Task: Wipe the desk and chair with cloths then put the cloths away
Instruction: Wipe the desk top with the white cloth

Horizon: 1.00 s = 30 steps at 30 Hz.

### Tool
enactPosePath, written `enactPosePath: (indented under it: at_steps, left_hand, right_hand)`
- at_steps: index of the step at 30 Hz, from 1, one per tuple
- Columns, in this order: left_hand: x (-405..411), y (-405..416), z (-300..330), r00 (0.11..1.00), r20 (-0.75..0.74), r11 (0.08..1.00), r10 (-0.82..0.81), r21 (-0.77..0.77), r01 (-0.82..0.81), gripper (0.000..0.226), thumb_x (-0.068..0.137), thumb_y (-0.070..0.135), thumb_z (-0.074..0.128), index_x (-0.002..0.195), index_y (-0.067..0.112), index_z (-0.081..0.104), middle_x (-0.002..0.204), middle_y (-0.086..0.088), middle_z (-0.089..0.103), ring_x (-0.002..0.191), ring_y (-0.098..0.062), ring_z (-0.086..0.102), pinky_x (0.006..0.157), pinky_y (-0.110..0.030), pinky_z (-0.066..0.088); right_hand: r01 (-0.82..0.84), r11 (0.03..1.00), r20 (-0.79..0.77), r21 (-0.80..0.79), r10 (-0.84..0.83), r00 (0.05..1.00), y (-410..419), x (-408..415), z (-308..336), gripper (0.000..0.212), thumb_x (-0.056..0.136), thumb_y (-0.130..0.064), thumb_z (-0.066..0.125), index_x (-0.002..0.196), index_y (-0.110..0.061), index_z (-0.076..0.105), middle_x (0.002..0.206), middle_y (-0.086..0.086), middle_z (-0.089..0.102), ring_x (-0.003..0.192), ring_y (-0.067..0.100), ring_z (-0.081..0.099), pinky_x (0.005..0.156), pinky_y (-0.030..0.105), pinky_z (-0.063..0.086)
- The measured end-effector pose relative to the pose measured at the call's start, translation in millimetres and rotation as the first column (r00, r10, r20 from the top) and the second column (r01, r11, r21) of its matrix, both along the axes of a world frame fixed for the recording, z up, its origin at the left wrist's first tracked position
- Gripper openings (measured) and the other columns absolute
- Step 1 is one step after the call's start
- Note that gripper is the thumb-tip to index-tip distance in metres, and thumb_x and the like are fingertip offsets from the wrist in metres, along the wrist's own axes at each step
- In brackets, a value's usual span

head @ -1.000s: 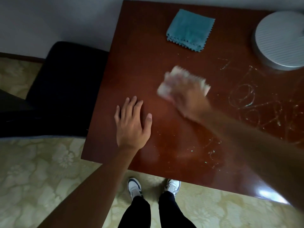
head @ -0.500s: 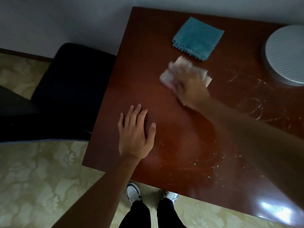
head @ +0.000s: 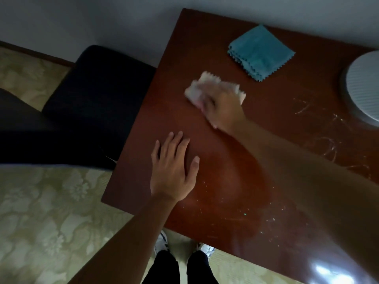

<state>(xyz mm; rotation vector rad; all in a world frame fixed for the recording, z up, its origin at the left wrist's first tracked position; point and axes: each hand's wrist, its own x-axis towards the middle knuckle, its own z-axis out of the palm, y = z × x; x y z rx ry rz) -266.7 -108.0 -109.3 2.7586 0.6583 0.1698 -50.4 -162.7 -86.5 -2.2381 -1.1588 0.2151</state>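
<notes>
A pale pink cloth [head: 200, 87] lies on the reddish-brown desk [head: 164, 111], and my right hand [head: 224, 108] presses down on it; motion blur hides how the fingers lie. My left hand [head: 174, 169] rests flat on the desk near its left edge, fingers spread. A folded teal cloth [head: 259, 52] lies at the back of the desk, untouched. The black chair [head: 92, 93] stands against the desk's left side. White scribbles and crumbs [head: 320, 128] mark the desk's right part.
A round white ribbed object [head: 363, 89] sits at the desk's right edge. Patterned beige carpet [head: 41, 222] covers the floor. My feet in white shoes [head: 162, 241] stand at the desk's front edge. A wall runs behind the desk.
My right hand has slid the pink cloth away from me and to the left, toward the teal cloth. My left hand has stayed flat in place.
</notes>
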Motion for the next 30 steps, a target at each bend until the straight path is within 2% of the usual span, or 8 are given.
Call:
enactPosePath:
  at_steps: [4, 7, 11, 14, 20, 23, 27, 30]
  left_hand:
    - [0, -2, 3, 0.999, 0.036, 0.999, 0.027, -0.044, -0.025, 0.058, 0.099, 0.047, 0.034, 0.139, 0.007, 0.046, 0.148, -0.011, 0.048, 0.145, -0.026, 0.033, 0.121, -0.053, 0.018]
    - [-1, -3, 3, 0.998, 0.065, 0.998, 0.027, -0.053, -0.023, 0.057, 0.098, 0.045, 0.035, 0.139, 0.006, 0.046, 0.148, -0.011, 0.049, 0.144, -0.027, 0.035, 0.119, -0.055, 0.021]
    - [0, -1, 2, 0.997, 0.071, 0.997, 0.025, -0.071, -0.020, 0.056, 0.099, 0.043, 0.034, 0.141, 0.007, 0.042, 0.149, -0.011, 0.047, 0.145, -0.026, 0.033, 0.121, -0.053, 0.018]
    - [0, 0, 1, 0.991, 0.125, 0.992, 0.053, -0.118, -0.038, 0.055, 0.101, 0.040, 0.030, 0.146, 0.009, 0.037, 0.150, -0.012, 0.044, 0.144, -0.025, 0.034, 0.121, -0.052, 0.018]
    - [-4, 2, 4, 0.975, 0.208, 0.971, 0.082, -0.238, -0.031, 0.056, 0.102, 0.045, 0.030, 0.149, 0.014, 0.035, 0.152, -0.009, 0.043, 0.143, -0.022, 0.036, 0.122, -0.048, 0.017]
    - [-5, 2, 8, 0.975, 0.208, 0.963, 0.083, -0.267, -0.025, 0.056, 0.101, 0.043, 0.032, 0.145, 0.011, 0.042, 0.149, -0.011, 0.047, 0.141, -0.024, 0.039, 0.121, -0.050, 0.018]
    - [-4, 2, 7, 0.969, 0.228, 0.959, 0.093, -0.282, -0.026, 0.052, 0.099, 0.039, 0.035, 0.139, 0.009, 0.049, 0.144, -0.011, 0.051, 0.138, -0.025, 0.043, 0.120, -0.052, 0.020]
    - [-5, 3, 6, 0.968, 0.228, 0.951, 0.106, -0.308, -0.032, 0.050, 0.098, 0.037, 0.037, 0.137, 0.009, 0.051, 0.143, -0.009, 0.052, 0.137, -0.023, 0.043, 0.121, -0.049, 0.018]
  right_hand:
    - [-0.192, 0.980, -0.066, 0.053, 0.195, 0.979, -64, -96, -8, 0.035, 0.095, -0.012, 0.057, 0.129, -0.013, 0.062, 0.132, -0.003, 0.063, 0.132, 0.013, 0.049, 0.116, 0.035, 0.031]
    - [-0.240, 0.968, -0.075, 0.070, 0.245, 0.967, -61, -71, -2, 0.035, 0.096, -0.015, 0.056, 0.131, -0.016, 0.061, 0.133, -0.007, 0.060, 0.124, 0.005, 0.053, 0.110, 0.032, 0.036]
    - [-0.048, 0.999, 0.031, 0.002, 0.048, 0.998, 1, 17, 8, 0.035, 0.099, -0.013, 0.049, 0.132, -0.012, 0.059, 0.123, 0.009, 0.066, 0.115, 0.025, 0.060, 0.103, 0.037, 0.040]
    - [0.010, 1.000, 0.021, -0.019, -0.010, 1.000, 15, 12, 4, 0.034, 0.097, -0.012, 0.047, 0.127, -0.010, 0.063, 0.116, 0.012, 0.069, 0.108, 0.031, 0.062, 0.097, 0.032, 0.039]
    - [-0.265, 0.963, -0.018, 0.041, 0.266, 0.964, -92, -140, -9, 0.024, 0.091, -0.014, 0.065, 0.114, -0.021, 0.069, 0.133, -0.005, 0.061, 0.134, 0.014, 0.048, 0.115, 0.040, 0.032]
    - [-0.344, 0.939, -0.041, -0.015, 0.343, 0.938, -92, -125, -7, 0.026, 0.090, -0.013, 0.068, 0.114, -0.020, 0.071, 0.129, -0.011, 0.062, 0.134, 0.015, 0.049, 0.115, 0.048, 0.032]
    - [-0.136, 0.986, 0.036, -0.099, 0.140, 0.989, -53, -67, -4, 0.039, 0.097, -0.017, 0.055, 0.136, -0.017, 0.056, 0.145, 0.001, 0.050, 0.143, 0.022, 0.034, 0.120, 0.046, 0.020]
    - [-0.118, 0.991, 0.013, -0.071, 0.119, 0.993, -62, -104, -3, 0.036, 0.094, -0.018, 0.053, 0.128, -0.014, 0.063, 0.140, 0.005, 0.056, 0.137, 0.022, 0.043, 0.116, 0.043, 0.029]
